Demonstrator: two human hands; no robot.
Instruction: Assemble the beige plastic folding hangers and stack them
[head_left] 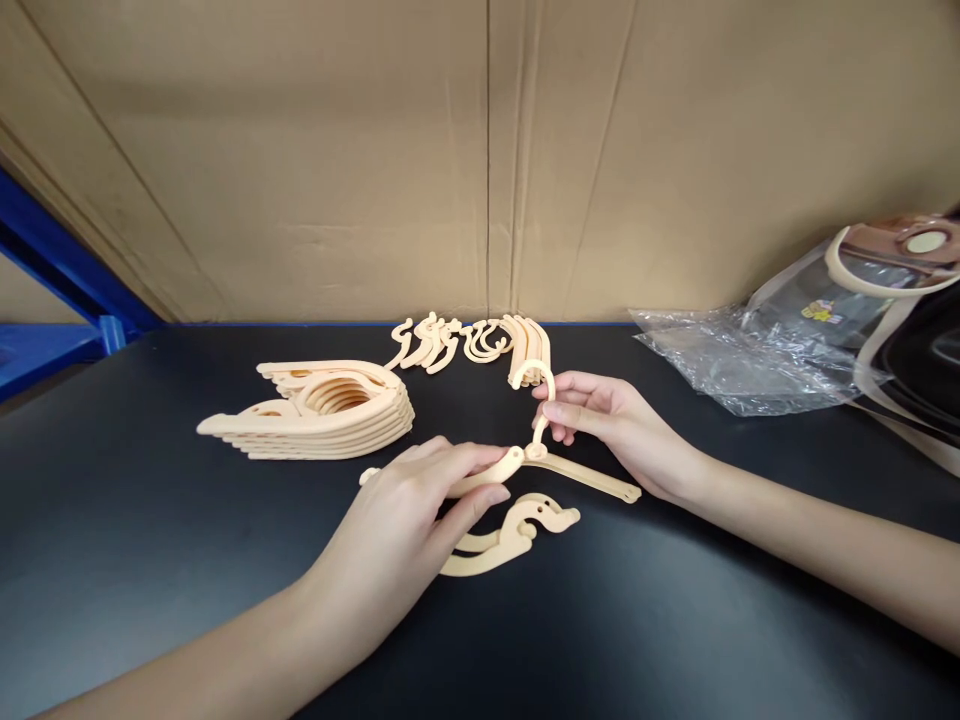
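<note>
Near the middle of the surface (135,500), the left hand (416,495) pinches a curved bar (482,480), likely light, stiff and slightly slippery; gripping close to its holed end suits it. Just to the right, the right hand (611,412) pinches a slim hook (552,386), probably breakable if bent, best held along its stem.

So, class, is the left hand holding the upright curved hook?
No, the right hand holds the curved hook, while the left hand grips another pale piece.
</note>
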